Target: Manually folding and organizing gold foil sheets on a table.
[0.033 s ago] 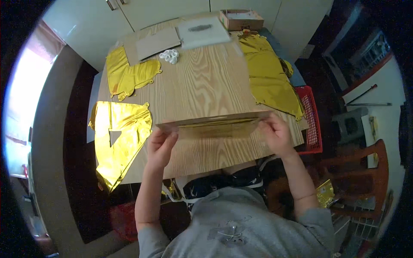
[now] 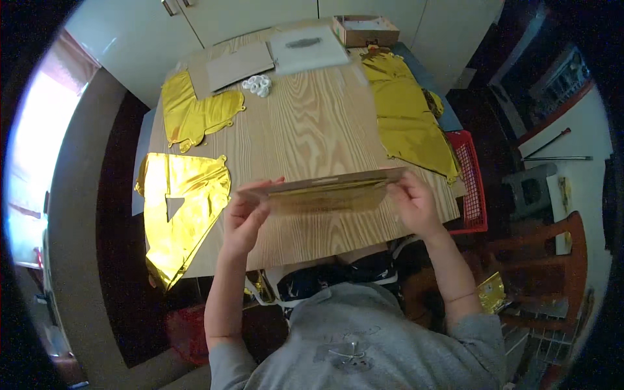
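Note:
Between my two hands, over the near part of the table, hangs a flat clear plastic bag (image 2: 325, 200) with something gold inside and a brownish strip along its upper edge. My left hand (image 2: 244, 218) pinches its left end, thumb towards me and fingertips showing over the top edge. At the opposite end my right hand (image 2: 414, 201) grips the corner between thumb and fingers. Left of my left hand lies a shiny gold foil balloon (image 2: 205, 179), flat, shaped like a four. Another flat gold foil balloon (image 2: 413, 117) is spread beyond my right hand.
A smaller gold foil balloon (image 2: 214, 112), white rolls (image 2: 257, 85), a cardboard sheet (image 2: 240, 65) and a clear plastic sheet (image 2: 309, 50) lie farther back on the wooden table (image 2: 312, 130). An open box (image 2: 366, 32) stands behind; a red basket (image 2: 469, 182) is at the right edge.
The bag's top edge has tilted slightly, its right end shifting a little left. My left fingertips now show above that edge. Both hands keep their hold.

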Available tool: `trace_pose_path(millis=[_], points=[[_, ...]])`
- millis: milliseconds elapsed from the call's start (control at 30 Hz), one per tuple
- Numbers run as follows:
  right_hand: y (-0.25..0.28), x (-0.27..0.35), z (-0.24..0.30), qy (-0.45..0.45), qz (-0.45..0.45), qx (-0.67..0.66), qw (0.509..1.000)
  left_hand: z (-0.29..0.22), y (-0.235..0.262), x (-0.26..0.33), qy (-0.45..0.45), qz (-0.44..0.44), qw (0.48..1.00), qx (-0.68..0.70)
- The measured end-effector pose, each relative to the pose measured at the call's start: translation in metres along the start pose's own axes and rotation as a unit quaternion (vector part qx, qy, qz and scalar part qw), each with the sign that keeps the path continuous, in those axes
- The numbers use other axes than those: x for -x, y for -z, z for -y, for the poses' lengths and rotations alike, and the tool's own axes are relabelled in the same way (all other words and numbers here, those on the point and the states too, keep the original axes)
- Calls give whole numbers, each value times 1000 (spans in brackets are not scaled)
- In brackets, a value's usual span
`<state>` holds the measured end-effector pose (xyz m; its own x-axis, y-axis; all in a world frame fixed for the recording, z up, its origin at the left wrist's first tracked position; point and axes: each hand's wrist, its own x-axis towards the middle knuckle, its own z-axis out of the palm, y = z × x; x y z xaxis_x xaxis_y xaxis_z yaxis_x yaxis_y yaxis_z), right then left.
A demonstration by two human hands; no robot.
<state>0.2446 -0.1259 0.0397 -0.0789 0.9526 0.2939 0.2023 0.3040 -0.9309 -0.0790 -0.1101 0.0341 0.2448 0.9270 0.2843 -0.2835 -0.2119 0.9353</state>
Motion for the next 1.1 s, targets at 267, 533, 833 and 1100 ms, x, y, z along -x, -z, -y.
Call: trace_pose_path(millis=[267,533,833,1100], points=[[-9,-4,2,42,75,52,995,-7,-10,4,3,-13,999,-51],[-18,-9,-27,-49,86,32,995,15,-8,9,99,-133,983,-75],[-35,-24,-18,-117,91,295,944,40,-10,-6,51,-140,877,-457],[-38,-24,-13,10,113,422,900,38,-44,-7,-55,56,757,-649]])
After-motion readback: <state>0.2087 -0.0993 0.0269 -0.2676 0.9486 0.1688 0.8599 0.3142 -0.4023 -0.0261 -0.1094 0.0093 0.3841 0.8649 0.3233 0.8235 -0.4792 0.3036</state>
